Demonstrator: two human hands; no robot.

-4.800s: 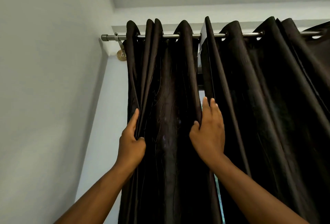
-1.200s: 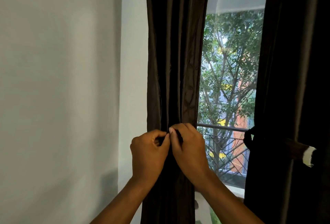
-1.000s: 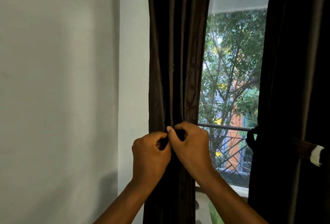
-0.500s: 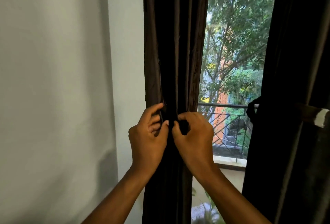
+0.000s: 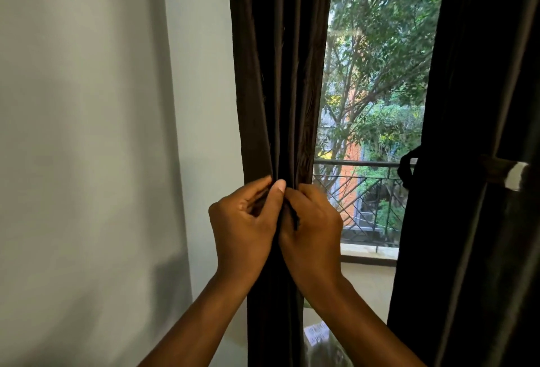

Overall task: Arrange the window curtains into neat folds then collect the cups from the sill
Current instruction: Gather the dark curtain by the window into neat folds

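Left curtain (image 5: 280, 74): gathered into narrow folds, centre of frame.
Left hand (image 5: 242, 229): fingers curled, pinching the folds.
Right hand (image 5: 312, 226): touching the left, fingers clamped on the same folds.
Right curtain (image 5: 479, 162): right edge, bunched by a tie (image 5: 502, 172).
Cups: not visible.

open gap at 3 o'clock between left curtain (image 5: 280, 74) and tied right curtain (image 5: 473, 133); wall (image 5: 87, 133) blocks 9 o'clock.
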